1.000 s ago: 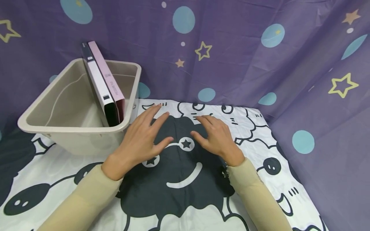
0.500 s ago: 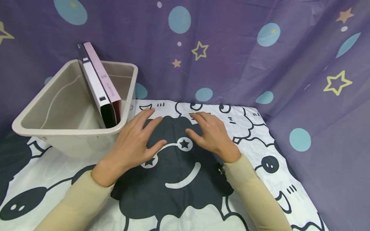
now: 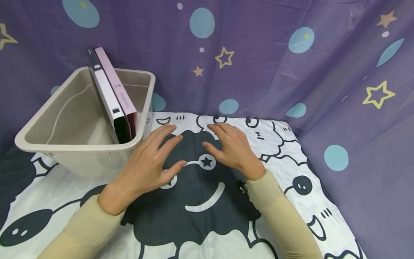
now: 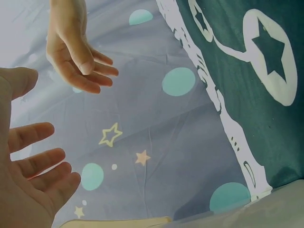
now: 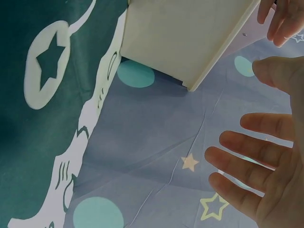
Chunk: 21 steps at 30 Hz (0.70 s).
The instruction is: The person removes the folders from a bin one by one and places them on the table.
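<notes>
tall files in a tub, two bare hands beside it

the left hand (image 3: pixel 145 163) is spread, thumb held apart and fingers a little bent, just beside the right wall of a beige tub (image 3: pixel 71 148); whether it brushes the plastic cannot be told. the right hand (image 3: pixel 234 149) is spread too, fingers gently bent, over the printed cloth (image 3: pixel 203 225). neither holds anything, and a gap lies between them.

the tub sits at the left. in its right half, a black-and-white file (image 3: pixel 107 94) and a pink file (image 3: pixel 115 82) stand side by side, aslant, their far ends rising above the far rim. to their left, a wide space inside the tub gives them no support.

the likeliest trouble is a knock: if the left hand swings left without clearing the rim, its knuckles could catch the wall and shove the tub, probably rucking the cloth. such a jolt could send the files sliding or toppling into that space. drawing out one file alone may drag its neighbour, since they stand so close, and a one-sided grip might slip. a push toward the purple curtain (image 3: pixel 258 82) could press the raised ends into the fabric.
</notes>
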Each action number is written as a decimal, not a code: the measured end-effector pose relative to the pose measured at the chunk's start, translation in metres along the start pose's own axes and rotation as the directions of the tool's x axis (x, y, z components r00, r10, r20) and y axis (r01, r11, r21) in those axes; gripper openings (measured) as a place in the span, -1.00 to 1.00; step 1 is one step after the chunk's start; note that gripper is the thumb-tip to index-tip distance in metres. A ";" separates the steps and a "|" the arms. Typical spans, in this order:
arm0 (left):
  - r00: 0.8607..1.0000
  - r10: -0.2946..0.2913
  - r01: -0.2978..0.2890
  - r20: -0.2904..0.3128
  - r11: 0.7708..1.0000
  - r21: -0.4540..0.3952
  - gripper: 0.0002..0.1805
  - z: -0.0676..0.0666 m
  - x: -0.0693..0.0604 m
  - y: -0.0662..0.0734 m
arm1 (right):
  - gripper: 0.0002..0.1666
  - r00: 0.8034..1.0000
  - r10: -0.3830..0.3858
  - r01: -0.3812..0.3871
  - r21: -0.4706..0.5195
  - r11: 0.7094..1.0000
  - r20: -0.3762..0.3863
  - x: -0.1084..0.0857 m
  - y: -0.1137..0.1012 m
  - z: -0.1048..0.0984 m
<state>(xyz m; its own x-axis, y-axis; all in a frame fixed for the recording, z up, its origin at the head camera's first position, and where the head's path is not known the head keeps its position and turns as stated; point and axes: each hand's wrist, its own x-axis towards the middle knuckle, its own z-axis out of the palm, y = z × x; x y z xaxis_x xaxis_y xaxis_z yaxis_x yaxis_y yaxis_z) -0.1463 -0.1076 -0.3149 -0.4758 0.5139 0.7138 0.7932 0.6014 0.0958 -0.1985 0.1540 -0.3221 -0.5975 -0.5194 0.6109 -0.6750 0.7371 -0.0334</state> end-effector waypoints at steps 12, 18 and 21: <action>0.997 0.041 -0.044 -0.072 0.998 -0.040 -0.29 -0.013 0.005 0.007 | -0.36 1.000 -0.011 0.010 0.010 1.000 0.026 0.015 -0.010 0.000; 0.974 0.133 -0.140 -0.184 0.990 -0.025 -0.38 -0.022 0.009 0.006 | -0.36 1.000 -0.022 0.022 0.017 1.000 0.018 0.022 -0.014 0.000; 0.967 0.154 -0.160 -0.202 0.987 -0.013 -0.40 -0.027 0.009 0.005 | -0.37 0.999 -0.025 0.024 0.018 1.000 0.025 0.025 -0.015 -0.001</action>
<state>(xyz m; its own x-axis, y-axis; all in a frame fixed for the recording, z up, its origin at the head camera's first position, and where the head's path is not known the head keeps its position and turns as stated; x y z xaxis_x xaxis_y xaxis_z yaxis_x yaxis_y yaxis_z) -0.1363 -0.1159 -0.2894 -0.2617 0.4662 0.8451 0.8639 0.5036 -0.0103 -0.2029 0.1303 -0.3057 -0.5913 -0.5483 0.5913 -0.6969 0.7164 -0.0326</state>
